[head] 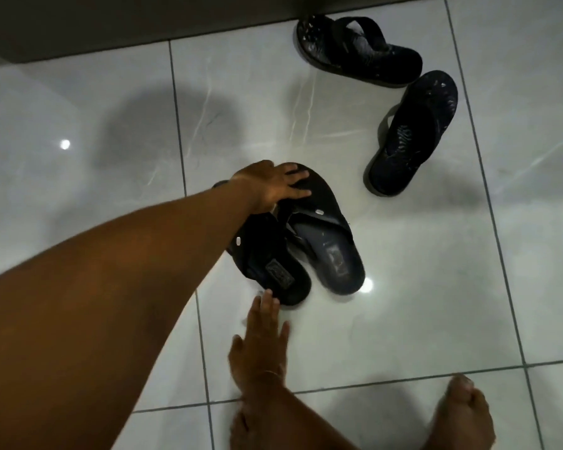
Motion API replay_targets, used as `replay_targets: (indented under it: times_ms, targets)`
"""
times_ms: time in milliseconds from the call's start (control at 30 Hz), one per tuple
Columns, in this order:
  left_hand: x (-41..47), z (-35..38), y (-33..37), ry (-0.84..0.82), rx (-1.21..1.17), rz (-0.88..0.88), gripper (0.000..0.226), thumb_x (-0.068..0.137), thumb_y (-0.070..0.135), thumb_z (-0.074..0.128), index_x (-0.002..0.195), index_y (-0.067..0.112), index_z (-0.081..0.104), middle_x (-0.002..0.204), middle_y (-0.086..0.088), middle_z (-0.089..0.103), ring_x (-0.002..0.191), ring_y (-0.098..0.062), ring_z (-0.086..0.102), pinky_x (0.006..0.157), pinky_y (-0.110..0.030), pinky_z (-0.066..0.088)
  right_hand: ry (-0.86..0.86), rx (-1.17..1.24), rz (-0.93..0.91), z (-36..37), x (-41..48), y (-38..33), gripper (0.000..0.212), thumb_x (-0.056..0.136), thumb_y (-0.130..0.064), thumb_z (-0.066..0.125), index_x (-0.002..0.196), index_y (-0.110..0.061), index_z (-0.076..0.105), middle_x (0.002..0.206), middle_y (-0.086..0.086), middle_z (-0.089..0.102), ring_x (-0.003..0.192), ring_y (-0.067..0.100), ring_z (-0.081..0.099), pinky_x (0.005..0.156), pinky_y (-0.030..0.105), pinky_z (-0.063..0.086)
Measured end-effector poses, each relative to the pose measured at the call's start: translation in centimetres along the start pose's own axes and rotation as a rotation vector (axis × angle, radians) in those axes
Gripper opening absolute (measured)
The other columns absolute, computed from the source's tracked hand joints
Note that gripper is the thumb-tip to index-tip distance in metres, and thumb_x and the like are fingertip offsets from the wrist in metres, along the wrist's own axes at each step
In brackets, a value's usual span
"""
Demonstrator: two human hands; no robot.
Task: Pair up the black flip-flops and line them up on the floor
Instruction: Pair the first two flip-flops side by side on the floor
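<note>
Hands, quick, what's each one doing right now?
Left hand: open, fingers spread flat on the toe end of the near pair of flip-flops.
Right hand: open, fingertips at the heel of that pair, gripping nothing.

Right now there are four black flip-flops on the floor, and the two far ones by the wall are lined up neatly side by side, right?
Not quite. The head view shows four black flip-flops, but the far two are not lined up: one flip-flop by the wall lies crosswise, and the other flip-flop points at an angle to it.
</note>
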State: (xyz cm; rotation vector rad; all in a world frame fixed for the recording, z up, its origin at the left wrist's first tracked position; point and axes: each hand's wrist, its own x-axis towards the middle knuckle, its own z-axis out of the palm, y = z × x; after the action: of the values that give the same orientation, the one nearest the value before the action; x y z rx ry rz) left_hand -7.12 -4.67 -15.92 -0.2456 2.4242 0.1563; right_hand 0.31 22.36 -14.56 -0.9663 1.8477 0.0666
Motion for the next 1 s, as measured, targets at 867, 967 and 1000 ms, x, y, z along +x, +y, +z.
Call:
replay_targets:
  times_ms: [867,967,1000]
  targets:
    - [-15.4,11.1,14.3,0.19,-0.507,-0.861,0.046,0.076,0.028,0.06,0.12,0.016,0.054,0.118,-0.008,0.055,0.102,-0.028,0.051,0.083,-0.04,0.042,0.268,-0.712,-0.446,-16.5,8.1,2.2,0.044,0.087,-0.027,0.045,0.129,-0.018,0.057,0.155,0.008,0.034,0.146,0.03,0.017,0.12,0.048,0.015]
    - [-16.0,11.6,12.8,0.381,-0.594,-1.021,0.065,0.071,0.041,0.072,0.123,0.013,0.047,0.133,-0.015,0.049,0.121,-0.034,0.047,0.092,-0.049,0.045,0.331,-0.281,-0.379,-11.4,3.0,4.1,0.053,0.09,-0.025,0.049,0.142,-0.015,0.043,0.158,0.011,0.028,0.146,0.031,0.019,0.118,0.045,0.024]
    - [-16.0,12.1,12.3,0.313,-0.672,-1.046,0.08,0.071,0.047,0.073,0.134,0.012,0.038,0.145,-0.018,0.038,0.134,-0.038,0.035,0.101,-0.054,0.04,0.276,-0.232,-0.348,-9.3,1.4,4.8,0.06,0.092,-0.028,0.047,0.148,-0.015,0.031,0.161,0.01,0.018,0.148,0.03,0.013,0.12,0.044,0.022]
